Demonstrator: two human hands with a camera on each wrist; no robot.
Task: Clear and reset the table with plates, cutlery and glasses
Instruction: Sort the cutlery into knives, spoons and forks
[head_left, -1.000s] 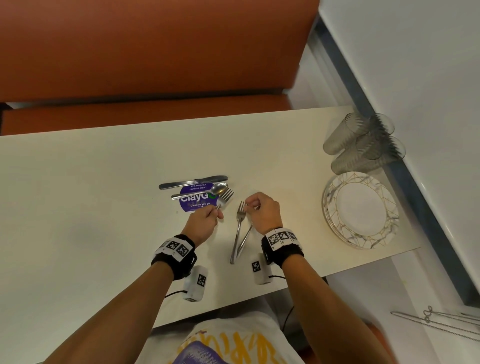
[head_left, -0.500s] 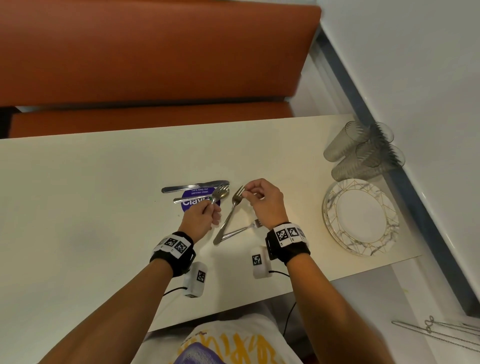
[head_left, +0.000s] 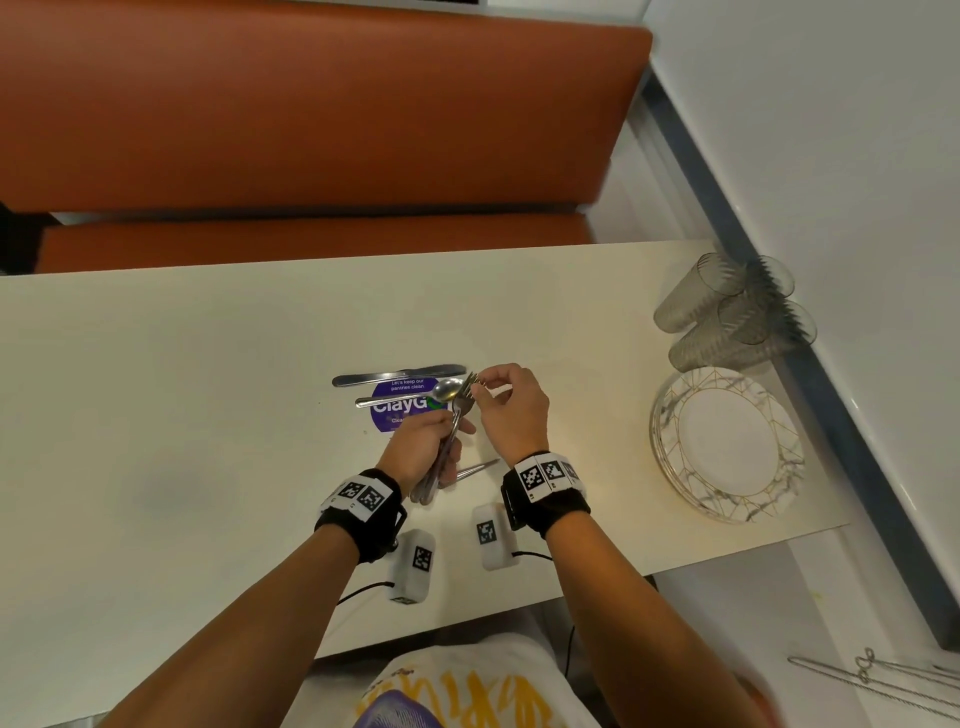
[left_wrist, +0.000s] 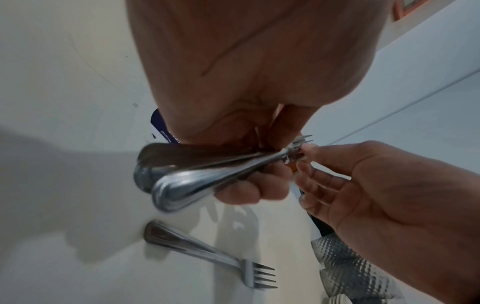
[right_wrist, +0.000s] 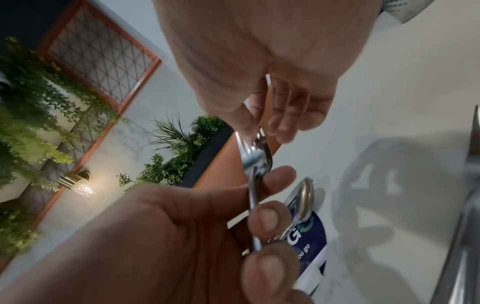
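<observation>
Bench (head_left: 311, 119), orange, fills the upper left of the head view; table (head_left: 156, 389) spans the middle. Plates (head_left: 727, 447), stacked at the table's right edge, with glasses (head_left: 727, 312) lying on their sides just above them. Left hand (head_left: 423, 449) at frame centre, fingers curled round a bundle of forks (left_wrist: 207, 172), handles toward the wrist. Right hand (head_left: 511, 408) just right of it, thumb and forefinger pinching the tine end of the top fork in that bundle. One loose fork (left_wrist: 213, 255) flat on the table between the wrists. Knife (head_left: 397, 375) and spoon (head_left: 415, 395) lie just above the hands, the spoon across a purple sticker (head_left: 400, 410)
</observation>
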